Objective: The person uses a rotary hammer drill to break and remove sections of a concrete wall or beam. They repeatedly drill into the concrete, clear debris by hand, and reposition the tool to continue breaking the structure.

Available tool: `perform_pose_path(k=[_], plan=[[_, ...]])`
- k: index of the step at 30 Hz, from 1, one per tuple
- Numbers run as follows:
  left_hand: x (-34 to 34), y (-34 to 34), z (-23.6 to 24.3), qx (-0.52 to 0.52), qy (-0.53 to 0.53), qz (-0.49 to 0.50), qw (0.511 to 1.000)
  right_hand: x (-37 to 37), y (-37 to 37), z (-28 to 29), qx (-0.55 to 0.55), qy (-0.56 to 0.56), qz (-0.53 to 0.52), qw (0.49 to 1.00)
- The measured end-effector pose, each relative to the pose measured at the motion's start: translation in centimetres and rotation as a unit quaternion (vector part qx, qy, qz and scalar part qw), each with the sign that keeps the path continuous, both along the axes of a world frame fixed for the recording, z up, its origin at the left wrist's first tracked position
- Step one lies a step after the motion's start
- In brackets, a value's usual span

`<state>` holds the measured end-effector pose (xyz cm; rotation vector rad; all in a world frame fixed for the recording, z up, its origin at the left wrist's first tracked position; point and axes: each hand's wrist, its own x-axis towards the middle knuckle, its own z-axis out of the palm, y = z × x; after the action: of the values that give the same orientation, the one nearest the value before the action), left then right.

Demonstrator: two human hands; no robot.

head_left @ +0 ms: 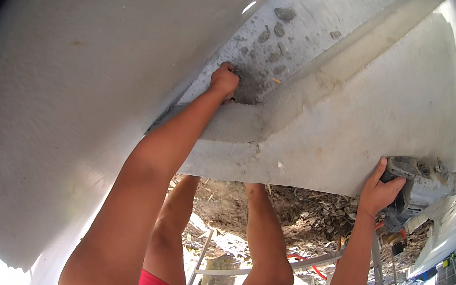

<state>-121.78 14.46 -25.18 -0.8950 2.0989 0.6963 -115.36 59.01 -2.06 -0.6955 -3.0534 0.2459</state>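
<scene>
My right hand (381, 190) grips the rear handle of a dusty grey rotary hammer drill (424, 186). The drill's chuck and bit point to the right, away from me. Reaching forward into a corner between pale concrete surfaces, my left hand (225, 82) has its fingers curled in at a patch of dark grit (252, 83). Whatever sits between those fingers is hidden. Beyond that hand, several loose chunks of broken concrete (284, 14) lie scattered on a light, dusty surface.
A large smooth concrete wall (73, 80) rises on my left. A concrete ledge (225, 162) crosses in front of my legs. Below are dry leaves and dirt (219, 202), metal bars (377, 280) and a red cord (317, 272). A curved pale wall stands at right.
</scene>
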Motion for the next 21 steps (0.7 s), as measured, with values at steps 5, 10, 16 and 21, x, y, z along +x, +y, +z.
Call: perform_pose_path(k=[5, 10, 16, 21], plan=[[-0.4, 0.5, -0.8, 0.138, -0.04, 0.176, 0.974, 0.3, 0.9, -0.1, 0.017, 0.005, 0.01, 1.0], [-0.2, -1.0, -0.7, 0.272, -0.011, 0.182, 0.945, 0.1, 1.3, 0.4, 0.023, 0.012, 0.004, 1.0], [0.3, 0.9, 2.7, -0.11, -0.137, -0.225, 0.958, 0.2, 2.1, 0.2, 0.037, 0.009, 0.005, 0.999], [-1.2, 3.3, 6.3, -0.024, -0.227, -0.357, 0.906, 0.7, 3.1, 0.7, 0.04, 0.001, -0.002, 0.999]])
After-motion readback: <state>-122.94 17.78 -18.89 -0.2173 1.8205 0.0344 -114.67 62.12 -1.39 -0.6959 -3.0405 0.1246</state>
